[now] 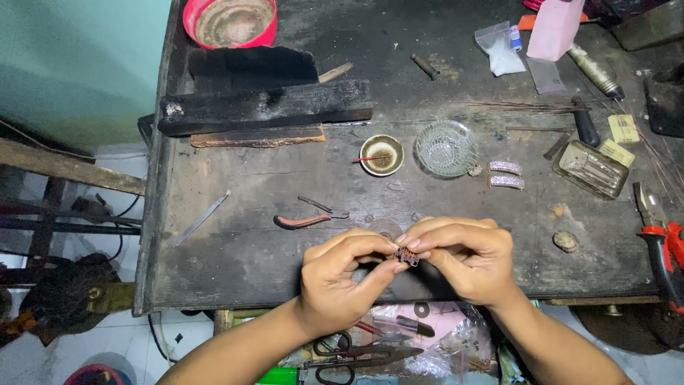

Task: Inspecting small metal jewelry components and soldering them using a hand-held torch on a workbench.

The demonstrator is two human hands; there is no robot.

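Note:
Both my hands meet over the front edge of a dark, scorched workbench. My left hand and my right hand pinch one small dark jewellery piece with pinkish stones between their fingertips. Two curved, stone-set silver pieces lie further back on the bench, to the right of a clear glass dish.
Red-handled pliers and a flat metal file lie left of my hands. A small bowl, charred wood blocks, a red basin, a rectangular glass tray and red-handled cutters surround them. Scissors lie below the bench.

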